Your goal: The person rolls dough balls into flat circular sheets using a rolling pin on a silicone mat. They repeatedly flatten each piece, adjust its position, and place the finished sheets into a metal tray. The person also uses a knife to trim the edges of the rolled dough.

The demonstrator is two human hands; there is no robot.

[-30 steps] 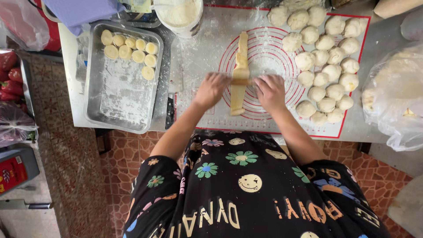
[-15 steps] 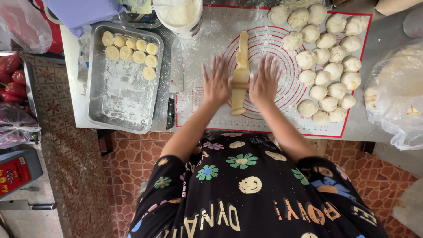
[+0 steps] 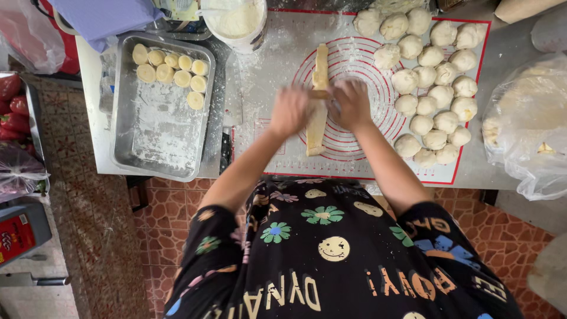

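Both hands were blurred, so their grip could not be told: the left hand (image 3: pixel 290 110) and right hand (image 3: pixel 351 104) lay either side of a long dough strip (image 3: pixel 318 103) on the red-ringed mat (image 3: pixel 354 156), hiding its middle and most of a rolling pin (image 3: pixel 319 94). Right of them sat dough balls (image 3: pixel 434 77); left, a floured metal tray (image 3: pixel 159 118) with yellow discs (image 3: pixel 171 68); beyond, a flour tub (image 3: pixel 236 23), partly cut off
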